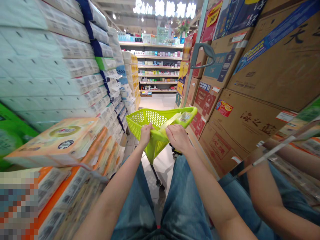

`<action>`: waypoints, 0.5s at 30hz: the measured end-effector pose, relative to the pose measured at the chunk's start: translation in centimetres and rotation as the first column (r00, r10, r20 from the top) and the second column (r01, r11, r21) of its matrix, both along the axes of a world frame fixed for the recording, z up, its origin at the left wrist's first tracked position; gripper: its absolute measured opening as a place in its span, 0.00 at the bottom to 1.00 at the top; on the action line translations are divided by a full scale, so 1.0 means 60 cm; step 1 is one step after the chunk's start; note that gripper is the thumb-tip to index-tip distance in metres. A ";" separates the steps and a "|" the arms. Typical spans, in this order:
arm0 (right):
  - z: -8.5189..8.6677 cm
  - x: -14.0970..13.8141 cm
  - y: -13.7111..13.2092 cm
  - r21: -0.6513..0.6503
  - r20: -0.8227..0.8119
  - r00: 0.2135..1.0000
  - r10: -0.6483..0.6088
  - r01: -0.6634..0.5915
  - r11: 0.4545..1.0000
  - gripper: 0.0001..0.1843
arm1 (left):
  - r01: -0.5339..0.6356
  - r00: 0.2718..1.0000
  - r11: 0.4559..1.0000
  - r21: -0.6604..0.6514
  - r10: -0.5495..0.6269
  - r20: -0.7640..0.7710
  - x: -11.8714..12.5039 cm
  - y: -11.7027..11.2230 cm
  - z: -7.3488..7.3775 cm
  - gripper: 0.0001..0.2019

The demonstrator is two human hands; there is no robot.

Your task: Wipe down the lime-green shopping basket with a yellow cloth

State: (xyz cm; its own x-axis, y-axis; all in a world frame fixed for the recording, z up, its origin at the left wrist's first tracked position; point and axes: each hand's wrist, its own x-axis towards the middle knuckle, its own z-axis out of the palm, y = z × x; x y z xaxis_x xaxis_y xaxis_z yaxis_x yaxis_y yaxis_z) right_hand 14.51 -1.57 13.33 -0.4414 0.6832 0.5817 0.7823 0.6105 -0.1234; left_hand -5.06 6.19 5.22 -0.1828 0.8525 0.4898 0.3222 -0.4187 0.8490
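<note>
A lime-green plastic shopping cart basket (150, 118) stands in front of me in a store aisle. My left hand (145, 132) is closed on its near rim. My right hand (177, 137) is closed on the rim too, next to a pale yellow-green handle strip (170, 122) that lies across the basket. A small clear packet (184, 116) lies at the basket's right rim. My legs in blue jeans show below.
Stacked packs of tissue paper (62, 66) wall the left side, with orange-wrapped packs (75, 173) low down. Brown cardboard boxes (262, 83) wall the right, with a grey handle (203, 55) above. Shelves of goods (157, 66) stand at the aisle's far end. A mirrored arm shows at right.
</note>
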 end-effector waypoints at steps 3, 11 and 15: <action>0.004 -0.028 0.004 -0.015 0.023 1.000 -0.006 0.006 1.000 0.14 | 0.028 0.999 0.999 0.019 -0.028 -0.016 -0.004 0.003 0.017 0.27; -0.010 -0.109 0.041 -0.083 -0.273 0.940 0.205 -0.235 0.968 0.12 | 0.293 0.940 0.940 0.173 -0.250 -0.234 -0.031 -0.059 0.075 0.28; 0.043 -0.092 0.064 -0.333 -0.267 0.906 0.329 -0.407 0.851 0.17 | 0.281 0.891 0.960 0.021 -0.252 -0.378 -0.072 -0.061 0.096 0.29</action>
State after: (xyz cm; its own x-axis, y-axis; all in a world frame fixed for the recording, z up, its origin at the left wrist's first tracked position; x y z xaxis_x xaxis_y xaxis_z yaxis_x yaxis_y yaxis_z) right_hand 8.98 2.27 15.90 -0.6094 0.6745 0.4169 0.4456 0.7262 -0.5235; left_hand -9.36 2.50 10.97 0.2514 0.8029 0.5405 0.4726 -0.5892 0.6554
